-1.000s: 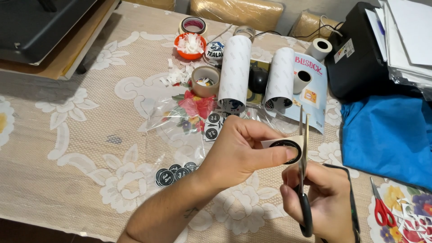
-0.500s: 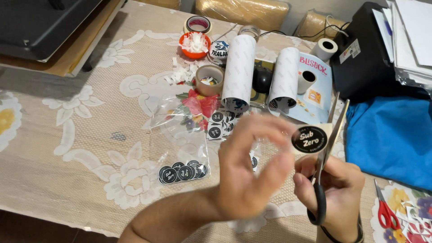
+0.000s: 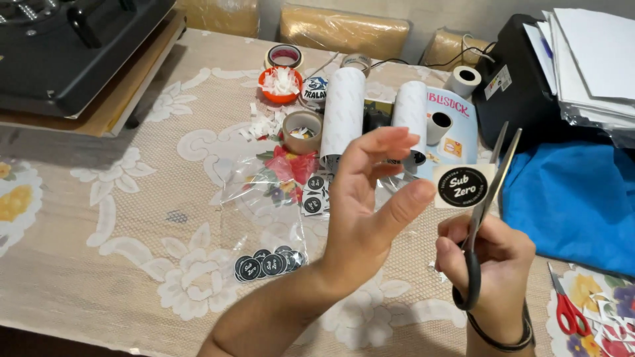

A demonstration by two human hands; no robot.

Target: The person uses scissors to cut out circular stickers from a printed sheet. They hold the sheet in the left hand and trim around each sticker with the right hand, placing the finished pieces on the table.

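The right hand [image 3: 486, 264] is closed around the handles of black scissors [image 3: 486, 205], whose blades stand parted and point up and slightly right — their long axis runs nearly upright in the head view. A small paper square carrying a round black sticker [image 3: 464, 187] sits against the left blade, between the two hands. Whether the blades already bite its edge or it merely rests against them cannot be told.

The left hand [image 3: 367, 211] is spread open, fingers fanned upward and palm turned toward the right. Its thumb tip reaches to the sticker's left edge and seems to touch it. So the sticker lies just right of the left thumb and just above the right fist, and the right hand is the nearer holder.

Further out on the lace tablecloth [image 3: 99, 264], a row of finished round stickers [image 3: 268, 263] lies near the left forearm on a clear plastic bag [image 3: 264, 192]. Behind stand two white rolls [image 3: 344, 112], a tape ring [image 3: 302, 131] and an orange lid of paper scraps [image 3: 280, 84].

Red scissors [image 3: 567, 307] at the lower right are cut off in part by the right wrist. The right hand's fingers are mostly hidden inside the handles.
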